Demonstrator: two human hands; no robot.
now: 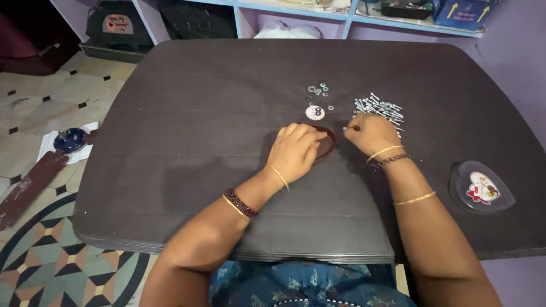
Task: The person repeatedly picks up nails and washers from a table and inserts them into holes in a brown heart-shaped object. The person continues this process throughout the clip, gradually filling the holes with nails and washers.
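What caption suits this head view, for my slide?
Left hand on brown disc, right hand at screw pile.

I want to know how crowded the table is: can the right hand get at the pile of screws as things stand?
Probably yes: the right hand lies at the near edge of the pile of screws, with nothing between them.

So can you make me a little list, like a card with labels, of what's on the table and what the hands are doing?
Table: dark tabletop
Left hand: left hand rests on a round brown piece, covering most of it
Right hand: right hand at the edge of the pile of silver screws, fingers curled; whether it holds one cannot be told
Small parts: loose washers and a white disc behind the hands
Far right: clear heart-shaped lid with a picture
Floor, left: blue round part on white paper
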